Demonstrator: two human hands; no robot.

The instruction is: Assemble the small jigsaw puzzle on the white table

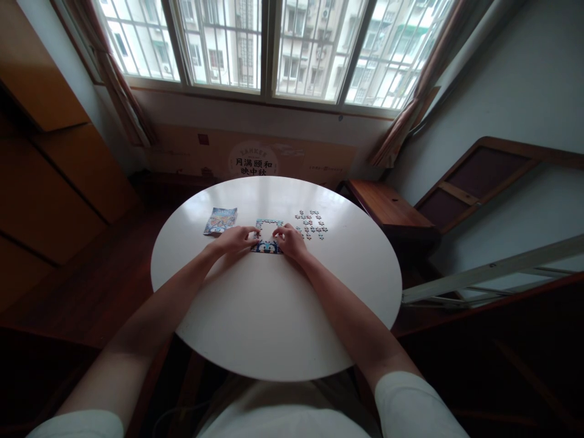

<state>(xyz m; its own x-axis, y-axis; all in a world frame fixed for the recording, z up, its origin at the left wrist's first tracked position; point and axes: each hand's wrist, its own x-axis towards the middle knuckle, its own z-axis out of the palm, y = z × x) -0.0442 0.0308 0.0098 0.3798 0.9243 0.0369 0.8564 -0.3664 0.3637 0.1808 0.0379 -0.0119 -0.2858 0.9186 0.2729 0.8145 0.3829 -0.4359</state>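
Note:
A small, partly assembled jigsaw puzzle (267, 236) lies on the round white table (274, 316), its frame done and its centre bare. My left hand (235, 239) rests on the puzzle's left edge with the fingers curled in a pinch. My right hand (289, 239) rests on its right edge, fingers likewise curled and pressed down. What either hand pinches is too small to make out. Several loose puzzle pieces (311, 224) lie spread just right of the puzzle.
A small printed picture card (220, 219) lies on the table left of the puzzle. A wooden bench (387, 207) stands at the right by the wall. Barred windows (274, 42) fill the far wall, and wooden cabinets (50, 182) line the left.

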